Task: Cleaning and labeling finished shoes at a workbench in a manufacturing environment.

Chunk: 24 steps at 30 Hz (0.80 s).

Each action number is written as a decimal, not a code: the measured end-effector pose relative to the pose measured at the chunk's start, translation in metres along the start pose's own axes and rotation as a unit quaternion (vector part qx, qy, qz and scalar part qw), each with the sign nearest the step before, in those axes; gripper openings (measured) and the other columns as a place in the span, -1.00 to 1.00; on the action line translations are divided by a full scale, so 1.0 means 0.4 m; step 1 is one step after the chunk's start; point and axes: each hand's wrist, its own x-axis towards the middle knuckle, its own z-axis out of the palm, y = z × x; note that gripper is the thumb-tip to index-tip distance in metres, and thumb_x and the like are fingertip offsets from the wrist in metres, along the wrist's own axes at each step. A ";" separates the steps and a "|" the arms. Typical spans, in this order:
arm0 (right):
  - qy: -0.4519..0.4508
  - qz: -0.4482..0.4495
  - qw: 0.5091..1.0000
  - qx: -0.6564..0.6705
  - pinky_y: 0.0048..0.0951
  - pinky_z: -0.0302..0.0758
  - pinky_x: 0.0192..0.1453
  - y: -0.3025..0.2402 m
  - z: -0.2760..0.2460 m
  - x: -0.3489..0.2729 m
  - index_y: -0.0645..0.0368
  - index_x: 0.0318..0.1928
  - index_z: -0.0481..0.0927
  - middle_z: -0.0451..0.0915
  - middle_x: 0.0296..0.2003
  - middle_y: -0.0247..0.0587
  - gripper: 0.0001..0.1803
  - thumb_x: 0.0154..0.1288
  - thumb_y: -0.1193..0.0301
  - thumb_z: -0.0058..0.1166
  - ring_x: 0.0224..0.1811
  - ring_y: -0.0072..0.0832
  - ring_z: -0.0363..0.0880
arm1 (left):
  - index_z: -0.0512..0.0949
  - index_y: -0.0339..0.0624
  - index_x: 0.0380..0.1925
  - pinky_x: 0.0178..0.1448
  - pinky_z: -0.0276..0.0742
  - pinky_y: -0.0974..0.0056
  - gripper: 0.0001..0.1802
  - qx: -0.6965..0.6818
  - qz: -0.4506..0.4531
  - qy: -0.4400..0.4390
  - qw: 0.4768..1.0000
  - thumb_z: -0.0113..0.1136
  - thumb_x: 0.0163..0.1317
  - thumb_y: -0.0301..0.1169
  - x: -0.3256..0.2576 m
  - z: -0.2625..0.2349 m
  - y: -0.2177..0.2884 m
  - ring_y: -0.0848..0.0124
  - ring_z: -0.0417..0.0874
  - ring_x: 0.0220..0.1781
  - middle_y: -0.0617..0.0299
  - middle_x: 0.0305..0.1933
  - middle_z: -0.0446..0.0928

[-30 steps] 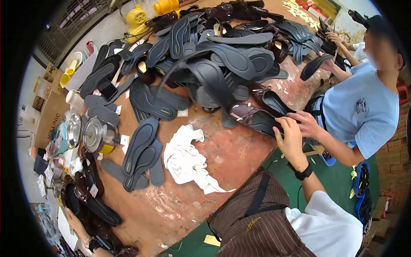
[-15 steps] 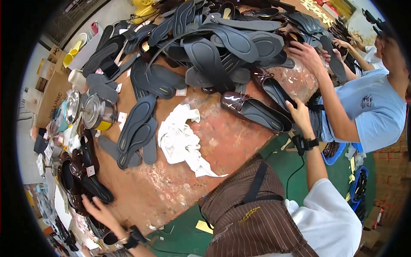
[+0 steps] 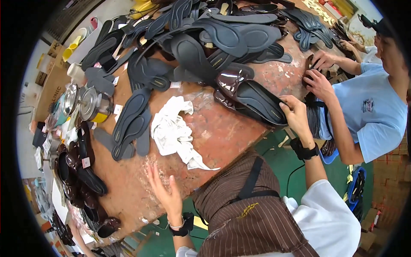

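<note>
My right hand (image 3: 295,113) grips the heel end of a glossy dark burgundy shoe (image 3: 229,81) with a black insole (image 3: 263,100) in it. This shoe overlaps a second burgundy shoe (image 3: 222,100), mostly hidden beneath it, near the table's right edge. Fingers spread and holding nothing, my left hand (image 3: 166,190) hovers by the near edge of the table, below a crumpled white cloth (image 3: 173,130). Several dark shoes (image 3: 79,175) stand in a row along the left side of the table.
A big pile of black and grey insoles (image 3: 205,47) covers the far part of the worn brown table (image 3: 128,188). A metal pot (image 3: 92,105) stands at left. On the right, a co-worker in a light blue shirt (image 3: 364,103) handles a dark shoe (image 3: 309,70).
My left hand has moved right, away from the row of shoes. The right hand has shifted one shoe over the other. The co-worker's hands have left the insole pile and now handle a shoe.
</note>
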 end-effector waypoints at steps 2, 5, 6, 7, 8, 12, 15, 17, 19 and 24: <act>0.008 -0.039 0.999 -0.037 -0.36 0.51 -0.12 -0.006 0.012 0.002 0.38 -0.20 0.57 0.61 -0.42 0.02 -0.85 0.23 0.57 0.13 -0.30 -0.23 0.64 | 0.25 -0.27 0.41 0.55 -0.01 -0.04 -0.39 0.006 0.003 0.005 1.000 0.07 0.39 -0.37 -0.008 0.010 0.014 -0.03 0.09 0.57 -0.12 0.53 0.09; 0.054 -0.146 0.987 -0.049 -0.28 0.51 -0.12 -0.002 0.043 0.004 0.35 -0.17 0.53 0.56 -0.45 0.11 -0.85 0.23 0.59 0.09 -0.29 0.00 0.62 | 0.26 -0.26 0.40 0.55 0.01 -0.04 -0.40 -0.009 0.000 0.011 1.000 0.07 0.39 -0.36 -0.011 0.025 0.028 -0.03 0.11 0.55 -0.12 0.52 0.12; 0.032 -0.180 0.981 -0.060 -0.14 0.50 -0.05 0.035 0.046 0.008 0.31 -0.11 0.53 0.60 -0.36 0.20 -0.78 0.21 0.58 0.04 -0.17 0.16 0.60 | 0.27 -0.26 0.40 0.54 0.02 -0.04 -0.41 -0.041 -0.016 0.003 0.999 0.07 0.39 -0.36 -0.014 0.035 0.035 -0.03 0.13 0.55 -0.12 0.51 0.14; 0.028 -0.183 0.981 -0.058 -0.14 0.50 -0.05 0.044 0.045 0.006 0.31 -0.11 0.53 0.60 -0.36 0.20 -0.78 0.21 0.58 0.04 -0.17 0.16 0.60 | 0.27 -0.25 0.40 0.54 0.03 -0.03 -0.41 -0.070 -0.032 -0.002 0.997 0.07 0.39 -0.36 -0.016 0.039 0.036 -0.03 0.14 0.54 -0.11 0.50 0.16; -0.014 -0.097 0.989 -0.109 -0.08 0.49 -0.02 0.053 0.040 -0.003 0.31 -0.11 0.53 0.60 -0.32 0.24 -0.77 0.19 0.58 0.02 -0.12 0.20 0.58 | 0.30 -0.26 0.38 0.52 0.10 0.00 -0.42 -0.071 -0.015 0.000 0.997 0.09 0.37 -0.40 -0.019 0.049 0.033 0.01 0.21 0.50 -0.10 0.46 0.24; -0.084 -0.041 0.987 -0.132 -0.03 0.47 0.03 0.036 -0.008 -0.068 0.38 -0.12 0.53 0.60 -0.25 0.34 -0.70 0.08 0.60 -0.06 -0.05 0.23 0.56 | 0.34 -0.31 0.34 0.46 0.24 0.11 -0.42 -0.184 -0.031 -0.045 0.981 0.17 0.32 -0.49 -0.027 0.078 0.061 0.13 0.38 0.41 -0.05 0.40 0.35; -0.160 -0.004 0.985 -0.060 -0.27 0.51 0.04 -0.097 -0.047 -0.148 0.40 -0.05 0.56 0.62 -0.33 0.20 -0.58 0.00 0.66 -0.10 -0.16 -0.21 0.68 | 0.16 -0.30 0.44 0.37 0.40 0.14 -0.28 -0.378 -0.094 -0.209 0.897 0.23 0.34 -0.44 -0.019 0.117 0.115 0.20 0.38 0.41 -0.07 0.42 0.32; -0.190 0.019 0.981 -0.035 -0.41 0.49 0.05 -0.147 -0.052 -0.207 0.38 0.04 0.55 0.64 -0.31 0.04 -0.50 0.00 0.68 -0.11 -0.16 -0.48 0.60 | -0.35 -0.12 0.55 0.45 0.27 0.00 0.09 -0.431 -0.094 -0.324 0.837 0.27 0.34 -0.24 -0.020 0.147 0.151 -0.01 0.24 0.50 -0.25 0.50 0.11; -0.234 0.000 0.970 0.071 -0.42 0.50 0.08 -0.199 -0.023 -0.266 0.38 0.11 0.52 0.67 -0.22 0.00 -0.47 0.03 0.66 -0.09 -0.12 -0.50 0.61 | -0.58 -0.18 0.49 0.51 0.12 -0.02 0.29 -0.460 -0.106 -0.363 0.803 0.35 0.26 -0.16 -0.015 0.162 0.209 -0.07 0.11 0.54 -0.32 0.54 -0.06; -0.455 -0.119 0.873 0.128 -0.34 0.52 0.08 -0.310 0.121 -0.270 0.30 0.17 0.51 0.69 -0.20 0.01 -0.54 0.36 0.28 0.12 -0.06 -0.33 0.69 | -0.23 -0.29 0.53 0.52 0.13 0.19 0.07 -0.561 -0.194 -0.067 0.802 0.21 0.11 -0.46 0.003 0.042 0.183 0.19 0.23 0.49 -0.09 0.50 0.10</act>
